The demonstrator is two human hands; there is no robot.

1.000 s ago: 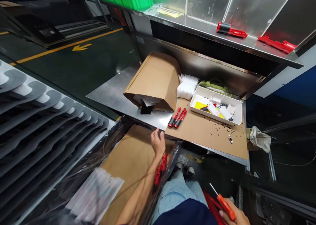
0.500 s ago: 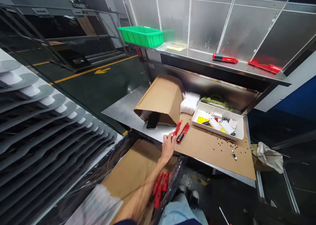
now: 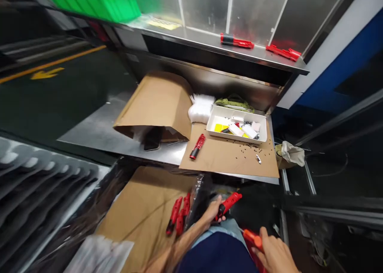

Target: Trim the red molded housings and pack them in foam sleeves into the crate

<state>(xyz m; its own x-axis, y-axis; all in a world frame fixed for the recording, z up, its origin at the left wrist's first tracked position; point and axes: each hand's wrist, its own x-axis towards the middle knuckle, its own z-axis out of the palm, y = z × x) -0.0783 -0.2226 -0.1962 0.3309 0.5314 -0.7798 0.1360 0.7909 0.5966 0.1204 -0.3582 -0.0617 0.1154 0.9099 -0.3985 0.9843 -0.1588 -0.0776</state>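
My left hand (image 3: 213,210), low at the centre over my lap, is closed round the black end of a red-and-black tool body (image 3: 230,203), its red end pointing up to the right. At the lower right my right hand (image 3: 277,249) grips an orange handle (image 3: 253,238), which looks like a screwdriver's; its shaft is mostly hidden. A similar red-and-black tool body (image 3: 197,147) lies on the cardboard sheet (image 3: 209,161) on the bench. Several more red-and-black tool bodies (image 3: 175,215) lie in the box (image 3: 149,185) to the left of my lap.
On the bench stand a white tray (image 3: 236,137) of small parts and a cardboard box (image 3: 158,101) on its side. Small black pieces (image 3: 245,151) are scattered before the tray. The shelf above holds a green bin (image 3: 95,3) and two red tool bodies (image 3: 237,41).
My left hand has brought one tool body from the bench down to my lap. My right hand has come into view with the orange handle. The view has swung right.
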